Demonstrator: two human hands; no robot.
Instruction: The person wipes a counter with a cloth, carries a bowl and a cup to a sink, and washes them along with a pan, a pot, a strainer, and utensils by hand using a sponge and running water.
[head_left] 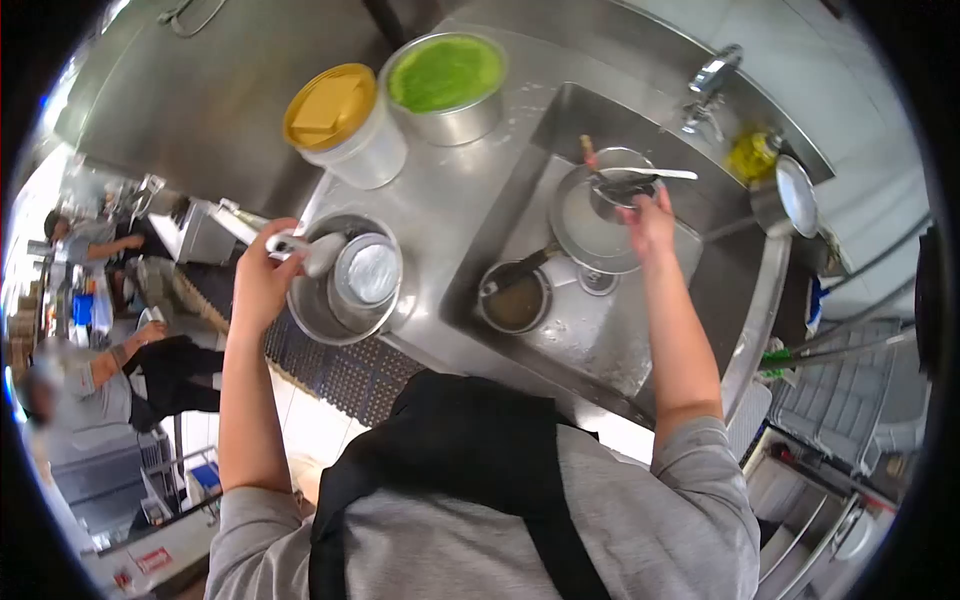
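Observation:
My left hand (262, 278) is closed around a pale utensil (318, 256) with a rounded, spoon-like head. It is over the rim of a steel pot (304, 312), which holds a smaller metal container (368, 272). Over in the sink (615, 345), my right hand (648, 222) grips the side of a small metal cup (607, 200). Utensils stick out of that cup, among them one with a white handle (672, 174). Under the cup lies a wide round pan (582, 232) with cloudy liquid. A dark-handled saucepan (516, 305) sits to its left.
A white bucket with a yellow lid (330, 108) and a steel pot topped with green (446, 75) stand on the counter behind the sink. The faucet (712, 75), a yellow bottle (752, 155) and a metal pot (785, 198) are at right. Other people (120, 375) are at far left.

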